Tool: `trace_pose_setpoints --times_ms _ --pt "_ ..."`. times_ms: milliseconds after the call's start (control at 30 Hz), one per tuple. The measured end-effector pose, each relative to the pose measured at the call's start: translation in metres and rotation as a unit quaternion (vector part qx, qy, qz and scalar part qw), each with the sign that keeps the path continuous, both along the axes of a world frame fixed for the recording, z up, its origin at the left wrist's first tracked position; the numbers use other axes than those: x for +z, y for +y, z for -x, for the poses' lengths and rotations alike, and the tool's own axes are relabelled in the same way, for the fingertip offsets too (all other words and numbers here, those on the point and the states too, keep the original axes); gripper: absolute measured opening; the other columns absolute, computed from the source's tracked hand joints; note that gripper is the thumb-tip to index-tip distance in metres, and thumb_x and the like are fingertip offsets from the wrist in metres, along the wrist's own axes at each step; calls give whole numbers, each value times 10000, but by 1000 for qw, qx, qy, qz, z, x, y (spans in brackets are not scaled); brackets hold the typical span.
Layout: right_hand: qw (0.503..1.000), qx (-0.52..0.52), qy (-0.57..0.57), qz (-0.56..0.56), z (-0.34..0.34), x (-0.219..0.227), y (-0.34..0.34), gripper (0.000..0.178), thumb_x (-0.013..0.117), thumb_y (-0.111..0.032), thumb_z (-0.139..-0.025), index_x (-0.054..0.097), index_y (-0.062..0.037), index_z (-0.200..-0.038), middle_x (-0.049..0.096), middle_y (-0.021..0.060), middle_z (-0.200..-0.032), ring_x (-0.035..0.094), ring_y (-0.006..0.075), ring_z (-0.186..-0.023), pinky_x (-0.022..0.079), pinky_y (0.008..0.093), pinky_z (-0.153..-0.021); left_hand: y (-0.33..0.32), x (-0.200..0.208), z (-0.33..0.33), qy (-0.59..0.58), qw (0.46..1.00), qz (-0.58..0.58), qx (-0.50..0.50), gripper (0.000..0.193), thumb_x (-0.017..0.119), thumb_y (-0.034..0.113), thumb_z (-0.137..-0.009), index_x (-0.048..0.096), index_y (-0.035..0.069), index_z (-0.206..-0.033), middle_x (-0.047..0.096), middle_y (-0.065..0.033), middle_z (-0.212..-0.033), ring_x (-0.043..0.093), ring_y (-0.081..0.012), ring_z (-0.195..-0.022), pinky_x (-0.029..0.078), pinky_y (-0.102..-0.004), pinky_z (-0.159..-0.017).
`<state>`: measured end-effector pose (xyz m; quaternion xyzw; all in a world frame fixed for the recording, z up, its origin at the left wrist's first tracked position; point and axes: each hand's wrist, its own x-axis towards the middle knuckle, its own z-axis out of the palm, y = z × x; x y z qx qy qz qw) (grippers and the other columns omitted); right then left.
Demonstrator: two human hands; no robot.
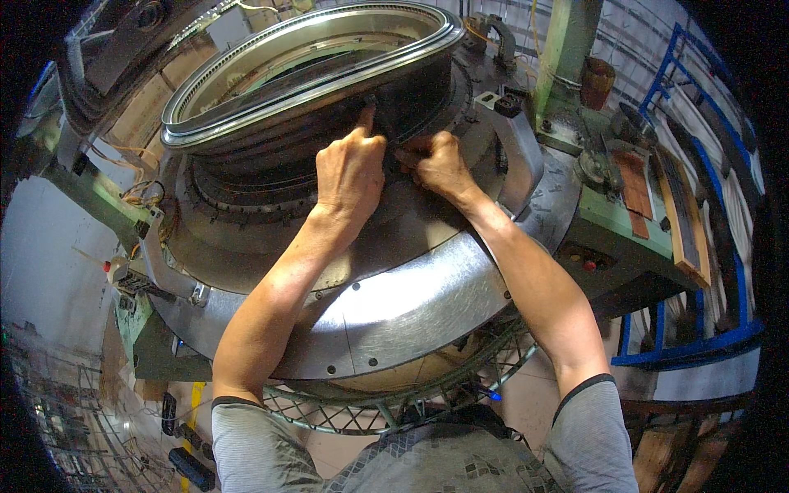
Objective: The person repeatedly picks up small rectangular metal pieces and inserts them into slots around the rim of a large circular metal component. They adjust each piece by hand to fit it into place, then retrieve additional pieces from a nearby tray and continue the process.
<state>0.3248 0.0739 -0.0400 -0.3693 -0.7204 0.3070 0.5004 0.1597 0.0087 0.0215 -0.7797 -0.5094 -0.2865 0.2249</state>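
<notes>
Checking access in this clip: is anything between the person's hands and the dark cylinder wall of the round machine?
Nothing visible. The left hand and right hand are already against the dark cylinder wall, just under the shiny metal ring. What the fingertips grip is too small to tell.

The broad ring plate point(427, 304) near the person is brushed metal, dully shining and scuffed. The tilted upper ring point(312, 66) on the far side is polished metal with a bright rim (its inner groove looks finely ribbed). The dark cylinder wall point(411, 99) is matt. On the right, wooden slats point(682, 214) look rough, beside a glossy blue painted frame point(699, 345).
</notes>
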Motion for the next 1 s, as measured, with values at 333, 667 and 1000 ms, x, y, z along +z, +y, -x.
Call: trace_pose_setpoints --times_ms 333,667,1000 --pt "1000 0 -8 -15 -1 -8 7 228 749 -238 -889 760 -19 -829 667 21 -640 552 88 -523 438 277 -491 3 -3 2 -8 1000 -5 -11 67 645 -13 -707 692 18 -743 663 -205 -803 713 -388 -741 580 -460 -608" --pt "1000 -4 -8 -21 -1 1 -2 231 749 -232 -889 749 -23 -791 662 22 -629 552 89 -522 435 279 -488 4 -2 1 -2 1000 -8 -9 97 643 -29 -720 715 -2 -780 678 -222 -845 718 -392 -766 589 -450 -631" --pt "999 -32 -32 6 0 -6 8 195 749 -212 -889 764 -21 -851 677 24 -658 573 96 -529 456 286 -492 1 0 2 20 1000 0 -8 107 632 -34 -734 720 -21 -794 672 -248 -1128 722 -376 -754 597 -436 -632"
